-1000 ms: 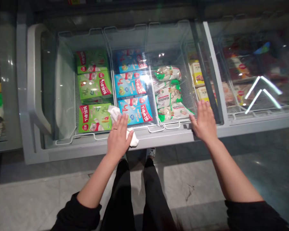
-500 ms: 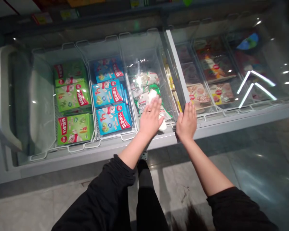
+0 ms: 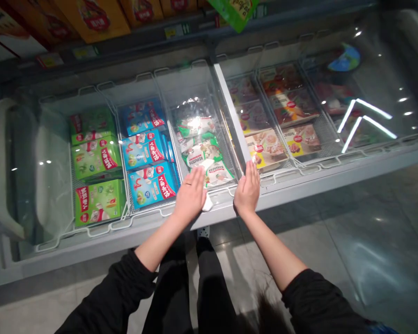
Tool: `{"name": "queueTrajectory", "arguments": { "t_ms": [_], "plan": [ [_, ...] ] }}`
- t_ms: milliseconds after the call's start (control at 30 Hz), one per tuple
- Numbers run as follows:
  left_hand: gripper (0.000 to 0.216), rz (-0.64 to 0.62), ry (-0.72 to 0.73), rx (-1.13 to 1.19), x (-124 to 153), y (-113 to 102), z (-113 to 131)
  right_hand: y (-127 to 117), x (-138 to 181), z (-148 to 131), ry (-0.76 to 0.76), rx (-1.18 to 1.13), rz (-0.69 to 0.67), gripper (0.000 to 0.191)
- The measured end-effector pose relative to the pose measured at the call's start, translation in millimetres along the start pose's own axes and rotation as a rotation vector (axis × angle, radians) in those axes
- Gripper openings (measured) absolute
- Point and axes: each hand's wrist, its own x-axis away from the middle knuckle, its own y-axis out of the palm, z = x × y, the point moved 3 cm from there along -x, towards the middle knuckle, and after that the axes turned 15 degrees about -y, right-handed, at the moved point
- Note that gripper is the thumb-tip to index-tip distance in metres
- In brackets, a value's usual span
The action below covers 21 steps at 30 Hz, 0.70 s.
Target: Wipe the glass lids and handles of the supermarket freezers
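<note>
We are wiping the sliding glass lid (image 3: pixel 55 153): left hand (image 3: pixel 190 197) pressing a white cloth (image 3: pixel 207 204) flat, just left of the frame bar (image 3: pixel 230 111); right hand (image 3: pixel 247 190) spread open against that bar. We judge the next stroke needs steady bracing.

Green boxes (image 3: pixel 95 157): three in a column, far-left wire basket (image 3: pixel 101 227). Blue boxes (image 3: pixel 148 148): three in a column, next basket to the right; more stand on edge just beside them. White-and-green bags (image 3: pixel 202 150): loosely stacked in the third basket. Flat photo-printed packets (image 3: pixel 268 146): baskets further right, lying in rows. Orange cartons (image 3: pixel 90 16) on the shelf above, price tags (image 3: pixel 176 31) along its edge. A green packet (image 3: pixel 235 11) hangs at the top. Grey glossy tiled floor (image 3: pixel 351 241).
</note>
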Motion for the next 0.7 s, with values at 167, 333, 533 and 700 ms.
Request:
{"name": "queueTrajectory", "arguments": {
  "t_ms": [167, 333, 533, 700],
  "plan": [
    [0.059, -0.044, 0.396, 0.027, -60.9, 1.5, 62.2, -0.4, 1.5, 2.4, 0.008, -0.053, 0.036, 0.059],
    [0.061, 0.048, 0.041, 0.026, -190.4, -30.1, 39.9, -0.1, 1.1, 1.4, 0.016, -0.049, 0.048, 0.059],
    [0.058, 0.045, 0.215, -0.007, -140.1, -11.3, 69.3, -1.0, 0.7, -1.1, 0.040, -0.072, 0.059, 0.061],
    [0.045, -0.066, 0.638, -0.004, -38.9, 21.7, 86.5, -2.7, -0.1, -3.7, 0.027, -0.084, 0.047, 0.060]
  ]
}}
